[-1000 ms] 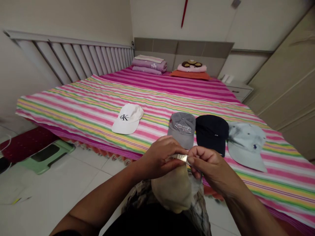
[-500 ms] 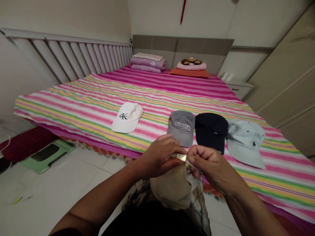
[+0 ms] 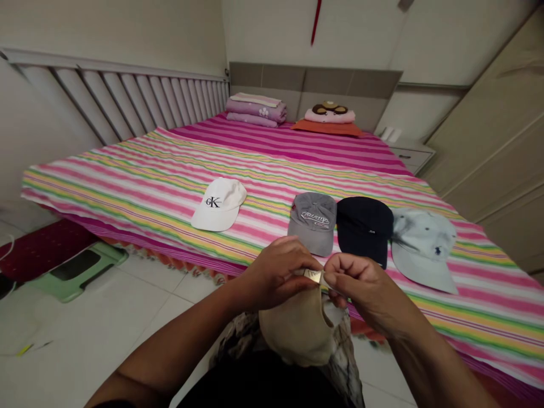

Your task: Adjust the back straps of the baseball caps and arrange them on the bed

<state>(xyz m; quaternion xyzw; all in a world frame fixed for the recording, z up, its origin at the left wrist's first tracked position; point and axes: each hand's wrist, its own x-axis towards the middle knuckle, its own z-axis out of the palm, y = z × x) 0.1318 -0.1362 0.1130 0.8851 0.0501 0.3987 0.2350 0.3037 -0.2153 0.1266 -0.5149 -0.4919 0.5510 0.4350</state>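
"What's the left hand [image 3: 276, 271] doing?"

"It's pinching a metal buckle [image 3: 313, 276] in a tight grip, and the right hand [image 3: 361, 285] is grasping the strap [image 3: 329, 286] just beside it."

"And the tan cap [image 3: 295, 331]?"

"It's hanging below them, in front of the person, short of the bed [image 3: 297, 158]. It looks light and soft, so it's sagging."

"Where's the best hold?"

"On the strap, I'd say. The buckle looks small and slippery. The grey cap [image 3: 312, 222] and navy cap [image 3: 364, 229] are lying beyond."
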